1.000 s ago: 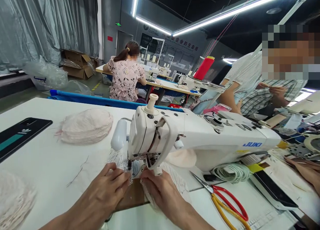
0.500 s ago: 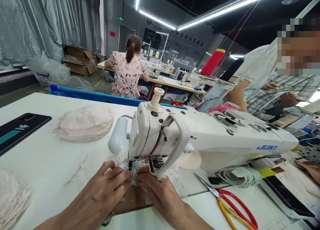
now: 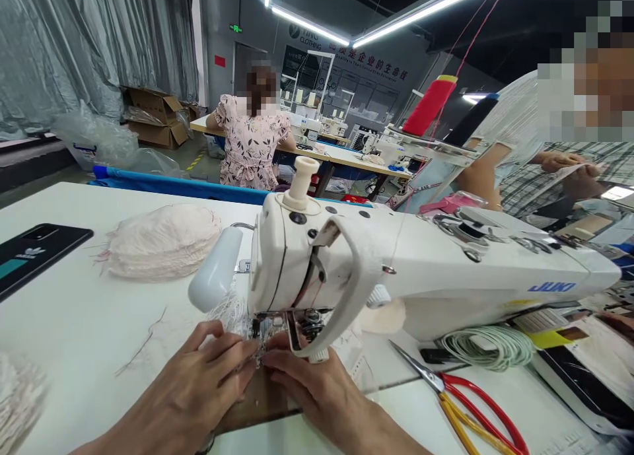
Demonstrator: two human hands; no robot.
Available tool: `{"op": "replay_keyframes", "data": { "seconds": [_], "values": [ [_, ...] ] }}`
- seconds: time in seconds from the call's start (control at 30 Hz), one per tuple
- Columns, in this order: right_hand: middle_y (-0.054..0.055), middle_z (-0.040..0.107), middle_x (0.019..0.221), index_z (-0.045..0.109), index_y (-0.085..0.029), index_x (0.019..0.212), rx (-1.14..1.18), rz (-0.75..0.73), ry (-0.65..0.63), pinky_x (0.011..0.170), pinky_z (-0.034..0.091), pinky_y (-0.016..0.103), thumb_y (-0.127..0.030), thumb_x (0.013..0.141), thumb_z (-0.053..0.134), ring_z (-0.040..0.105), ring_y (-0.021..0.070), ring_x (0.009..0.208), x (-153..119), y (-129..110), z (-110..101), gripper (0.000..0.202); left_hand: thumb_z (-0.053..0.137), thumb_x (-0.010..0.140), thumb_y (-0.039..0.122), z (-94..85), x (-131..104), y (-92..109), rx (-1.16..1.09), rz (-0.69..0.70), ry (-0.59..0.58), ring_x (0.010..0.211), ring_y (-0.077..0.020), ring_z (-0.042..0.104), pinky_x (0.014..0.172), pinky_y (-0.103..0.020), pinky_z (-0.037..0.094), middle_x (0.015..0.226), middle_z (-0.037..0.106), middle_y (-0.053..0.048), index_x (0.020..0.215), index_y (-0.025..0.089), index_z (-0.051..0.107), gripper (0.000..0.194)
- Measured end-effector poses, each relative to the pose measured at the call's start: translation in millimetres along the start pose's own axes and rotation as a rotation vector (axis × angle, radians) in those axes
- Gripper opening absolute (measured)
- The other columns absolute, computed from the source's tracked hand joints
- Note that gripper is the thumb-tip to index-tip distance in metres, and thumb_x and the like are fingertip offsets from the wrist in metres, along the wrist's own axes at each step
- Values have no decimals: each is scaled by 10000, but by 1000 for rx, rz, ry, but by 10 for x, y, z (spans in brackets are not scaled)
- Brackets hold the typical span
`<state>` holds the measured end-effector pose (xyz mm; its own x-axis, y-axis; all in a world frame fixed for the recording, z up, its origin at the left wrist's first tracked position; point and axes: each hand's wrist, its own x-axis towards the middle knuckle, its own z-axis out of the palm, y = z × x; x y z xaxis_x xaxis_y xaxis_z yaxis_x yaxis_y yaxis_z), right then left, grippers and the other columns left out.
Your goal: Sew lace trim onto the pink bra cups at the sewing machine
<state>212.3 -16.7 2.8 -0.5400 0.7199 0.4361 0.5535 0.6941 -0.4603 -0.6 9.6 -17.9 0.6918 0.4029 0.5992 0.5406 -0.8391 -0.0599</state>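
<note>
White lace fabric (image 3: 232, 312) lies beneath the needle end of a white sewing machine (image 3: 421, 257), gathered behind the presser foot. My left hand (image 3: 211, 369) is closed, its fingertips pressing the lace just left of the foot. From the right, my right hand (image 3: 319, 382) pinches the same fabric close in front of the foot, its fingers bent and partly behind the machine's curved white guard (image 3: 359, 277). The two sets of fingertips nearly meet. The stitching point itself is mostly hidden by fingers and machine head.
A stack of pale fabric pieces (image 3: 163, 244) and a black phone (image 3: 37, 253) lie left. Red-and-yellow-handled scissors (image 3: 483, 415) and a coil of pale cord (image 3: 488, 346) are right. One person (image 3: 255, 141) sits ahead; another person's hands (image 3: 569, 168) hold fabric at right.
Both hands stay at the presser foot with fingers on the lace. More lace bunches behind the foot. The whole view has shifted slightly.
</note>
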Motion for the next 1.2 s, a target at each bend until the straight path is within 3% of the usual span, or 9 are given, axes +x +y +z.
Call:
{"op": "replay_keyframes", "data": {
  "seconds": [0.2, 0.4, 0.53, 0.67, 0.87, 1.1, 1.2],
  "values": [
    [63, 642, 1073, 666, -280, 1057, -69, -79, -90, 776, 498, 307, -197, 928, 512, 577, 184, 925, 32, -8, 18, 217, 405, 991, 228, 28, -10, -9, -162, -28, 58, 789, -99, 582, 846, -316, 313, 806, 663, 41, 770, 184, 577, 284],
    [65, 661, 991, 682, -248, 985, -117, -94, -117, 744, 492, 288, -193, 918, 523, 572, 177, 875, 51, -44, -40, 181, 461, 959, 184, -2, 18, 20, -132, -10, 99, 858, -121, 582, 859, -325, 332, 888, 687, 17, 819, 176, 607, 202],
    [70, 658, 924, 683, -238, 973, -137, -98, -114, 746, 490, 299, -206, 921, 516, 569, 184, 861, 32, -42, -43, 177, 437, 964, 151, 15, -6, 36, -162, 0, 118, 820, -115, 569, 876, -333, 329, 885, 683, 45, 754, 198, 603, 272],
    [69, 645, 888, 679, -252, 992, -155, -88, -115, 729, 484, 295, -218, 920, 520, 563, 186, 850, 7, -17, -14, 178, 498, 938, 187, 64, -54, 32, -139, 19, 49, 835, -134, 563, 901, -349, 323, 871, 670, 46, 712, 212, 588, 244],
    [75, 651, 916, 672, -242, 1002, -161, -103, -139, 722, 483, 302, -230, 926, 502, 567, 196, 864, -1, 11, -4, 186, 366, 977, 144, 72, -55, 30, -169, 10, 56, 842, -126, 569, 924, -325, 319, 905, 673, 10, 933, 188, 620, 262],
    [81, 650, 965, 654, -256, 1054, -144, -88, -138, 747, 496, 315, -236, 927, 504, 581, 204, 912, -2, -23, -40, 197, 382, 965, 150, 108, -122, 14, -136, 37, 48, 828, -120, 571, 916, -307, 340, 927, 668, 20, 922, 218, 616, 248],
    [83, 646, 977, 629, -237, 1099, -63, -44, -80, 774, 504, 309, -262, 944, 483, 593, 199, 933, -25, 6, -29, 215, 390, 959, 147, 104, -141, 36, -87, 20, -28, 888, -125, 570, 914, -293, 361, 963, 667, 27, 930, 244, 621, 252]
  ]
}}
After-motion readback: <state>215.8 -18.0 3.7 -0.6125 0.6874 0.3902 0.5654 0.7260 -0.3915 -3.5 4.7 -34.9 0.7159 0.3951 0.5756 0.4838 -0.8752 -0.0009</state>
